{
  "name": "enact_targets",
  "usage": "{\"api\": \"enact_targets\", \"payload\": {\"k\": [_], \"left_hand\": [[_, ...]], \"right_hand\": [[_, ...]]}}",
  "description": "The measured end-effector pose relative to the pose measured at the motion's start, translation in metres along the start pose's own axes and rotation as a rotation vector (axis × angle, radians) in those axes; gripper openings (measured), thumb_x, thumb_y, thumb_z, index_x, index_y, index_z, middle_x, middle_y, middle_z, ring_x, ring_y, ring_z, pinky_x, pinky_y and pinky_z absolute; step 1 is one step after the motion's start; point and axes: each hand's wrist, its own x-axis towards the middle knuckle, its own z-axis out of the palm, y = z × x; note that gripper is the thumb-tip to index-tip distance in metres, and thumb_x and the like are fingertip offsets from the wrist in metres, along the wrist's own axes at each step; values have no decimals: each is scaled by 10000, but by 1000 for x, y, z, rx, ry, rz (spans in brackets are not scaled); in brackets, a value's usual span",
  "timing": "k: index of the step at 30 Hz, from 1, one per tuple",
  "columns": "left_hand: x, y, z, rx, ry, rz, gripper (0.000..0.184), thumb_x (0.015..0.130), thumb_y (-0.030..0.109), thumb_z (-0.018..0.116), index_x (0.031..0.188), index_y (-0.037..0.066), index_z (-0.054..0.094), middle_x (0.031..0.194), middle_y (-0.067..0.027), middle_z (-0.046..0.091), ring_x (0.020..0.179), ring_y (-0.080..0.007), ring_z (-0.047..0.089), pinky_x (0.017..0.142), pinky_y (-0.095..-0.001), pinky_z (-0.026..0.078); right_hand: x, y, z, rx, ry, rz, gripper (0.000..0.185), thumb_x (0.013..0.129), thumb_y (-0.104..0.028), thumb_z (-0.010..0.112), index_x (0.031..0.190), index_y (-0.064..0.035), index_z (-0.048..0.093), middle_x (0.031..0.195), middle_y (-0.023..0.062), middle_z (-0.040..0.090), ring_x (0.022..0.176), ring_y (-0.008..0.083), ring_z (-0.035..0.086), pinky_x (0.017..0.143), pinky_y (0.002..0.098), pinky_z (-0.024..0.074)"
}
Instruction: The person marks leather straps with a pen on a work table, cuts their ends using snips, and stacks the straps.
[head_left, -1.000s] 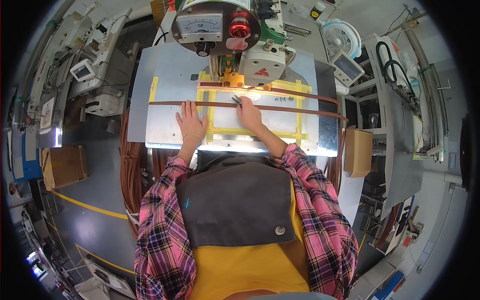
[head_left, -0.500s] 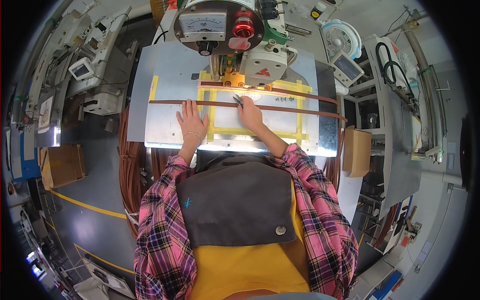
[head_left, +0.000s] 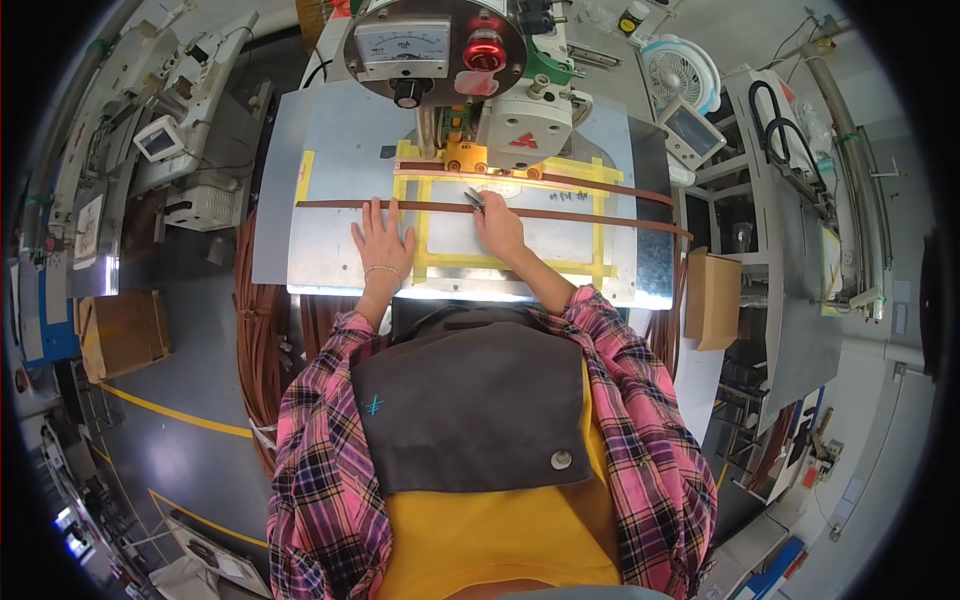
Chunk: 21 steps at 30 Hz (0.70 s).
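My left hand [head_left: 382,242] lies with fingers spread on the metal work plate [head_left: 330,250], its fingertips touching a long brown strip [head_left: 560,215]. To its right, my right hand [head_left: 499,228] is closed around a small dark metal tool [head_left: 474,199], possibly snips, whose tip points up and left over the same strip. A second brown strip [head_left: 610,187] runs behind, passing under the lit front of the machine head [head_left: 520,130]. Yellow tape [head_left: 421,240] forms a frame on the plate around the right hand.
A gauge [head_left: 403,50] and a red button [head_left: 483,50] face me above the plate. Bundles of brown strips [head_left: 262,350] hang at the plate's left. On the right are a white fan [head_left: 680,75], a small screen [head_left: 692,133] and a cardboard box [head_left: 713,300].
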Motion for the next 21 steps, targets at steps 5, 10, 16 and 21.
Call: {"api": "enact_targets", "payload": {"k": [5,10,16,21], "left_hand": [[0,0,-1,9,-9,18,560,874,336,486,1393,179,345,1448,-197,246,1367,-340,177,1073,-569,126],[1,-1,4,32,-21,20,551,873,339,493,1382,170,363,1447,-202,247,1364,-351,180,1060,-588,143],[3,-10,8,73,46,-4,545,847,313,540,1355,170,405,1439,-194,274,1353,-349,216,1037,-592,191],[6,-37,-4,47,28,-16,551,860,326,527,1361,136,398,1444,-203,261,1361,-347,197,1055,-584,164]], "right_hand": [[-1,1,0,-16,0,-12,367,855,-192,543,1184,-67,437,1102,170,548,850,365,601,728,456,486],[0,5,2,1,13,-36,369,849,-183,553,1181,-56,453,1074,166,560,860,359,599,741,444,484],[6,1,-12,123,-71,5,399,852,-171,560,1208,-34,444,1127,181,547,959,355,577,806,442,474],[19,-5,-1,99,38,-59,401,852,-152,562,1204,-8,435,1126,204,544,967,361,576,808,451,473]]}}
